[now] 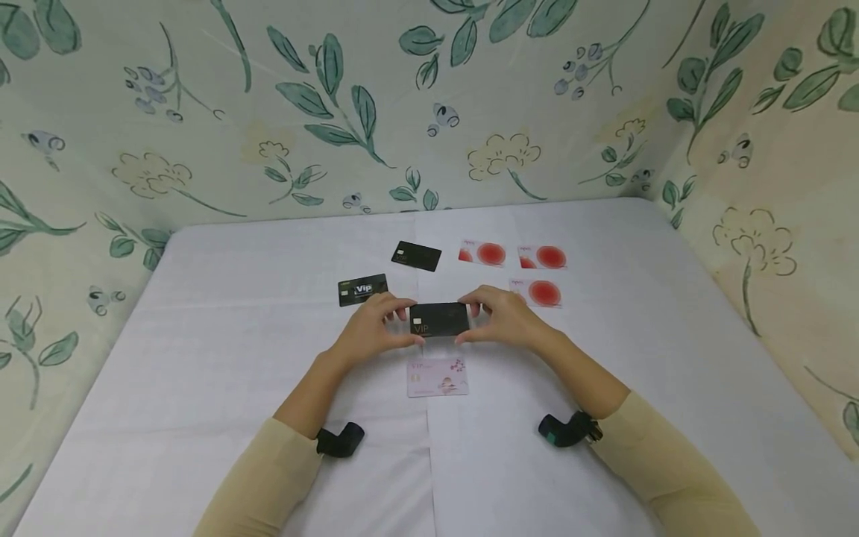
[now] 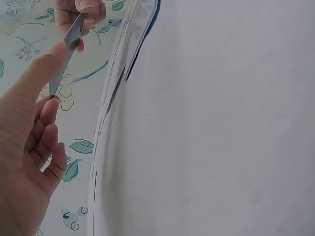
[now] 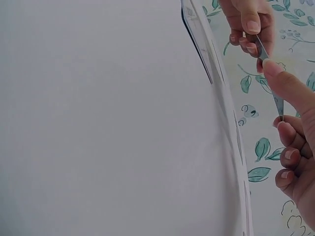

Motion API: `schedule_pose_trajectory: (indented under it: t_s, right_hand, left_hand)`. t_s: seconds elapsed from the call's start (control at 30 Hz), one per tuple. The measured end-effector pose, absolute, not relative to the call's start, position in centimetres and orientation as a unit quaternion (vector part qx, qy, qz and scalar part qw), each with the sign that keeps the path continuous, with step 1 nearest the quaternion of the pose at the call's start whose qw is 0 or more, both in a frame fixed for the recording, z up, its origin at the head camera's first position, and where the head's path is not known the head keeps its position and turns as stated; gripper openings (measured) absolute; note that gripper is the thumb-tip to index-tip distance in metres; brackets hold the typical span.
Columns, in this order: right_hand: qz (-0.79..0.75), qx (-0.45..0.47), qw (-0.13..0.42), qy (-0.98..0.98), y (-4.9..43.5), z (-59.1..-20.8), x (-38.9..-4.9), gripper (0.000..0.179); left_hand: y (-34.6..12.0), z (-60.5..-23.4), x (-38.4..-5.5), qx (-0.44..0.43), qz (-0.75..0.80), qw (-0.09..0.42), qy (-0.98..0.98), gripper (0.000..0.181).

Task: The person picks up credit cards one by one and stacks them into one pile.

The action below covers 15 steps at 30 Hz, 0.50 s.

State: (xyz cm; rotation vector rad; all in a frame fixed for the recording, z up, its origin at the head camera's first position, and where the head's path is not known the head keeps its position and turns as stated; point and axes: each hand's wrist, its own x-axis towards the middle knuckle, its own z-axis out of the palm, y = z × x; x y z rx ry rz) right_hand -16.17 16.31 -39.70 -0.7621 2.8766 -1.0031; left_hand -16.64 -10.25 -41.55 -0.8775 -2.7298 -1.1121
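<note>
Between both hands is a black VIP card (image 1: 439, 320), held by its two short ends above the white table. My left hand (image 1: 377, 322) pinches its left end between thumb and fingertips. At the right end, my right hand (image 1: 505, 317) pinches it the same way. Both wrist views show the card (image 2: 70, 46) nearly edge-on, tilted, with a thumb on one side and fingertips on the other. A pink VIP card (image 1: 438, 377) lies flat just nearer than the held one. Behind my left hand, a black card with "Vip" lettering (image 1: 363, 289) is partly covered by the fingers.
Farther back lies another black card (image 1: 416, 256). To its right are red-and-white cards, one at the back middle (image 1: 482, 253), one at the back right (image 1: 542, 257) and one in front of that (image 1: 540, 293). Leaf-patterned cloth (image 1: 376, 97) rises behind the white table (image 1: 235, 358).
</note>
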Motion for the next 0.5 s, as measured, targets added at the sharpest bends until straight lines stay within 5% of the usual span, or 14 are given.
schedule_pose_trajectory:
  t_s: [0.5]
  right_hand:
    - [-0.331, -0.294, -0.035, 0.896, 16.5, -38.9, -14.4, 0.057]
  left_hand:
    - [-10.2, -40.5, -14.5, -0.289, -0.349, 0.05, -0.89, 0.06]
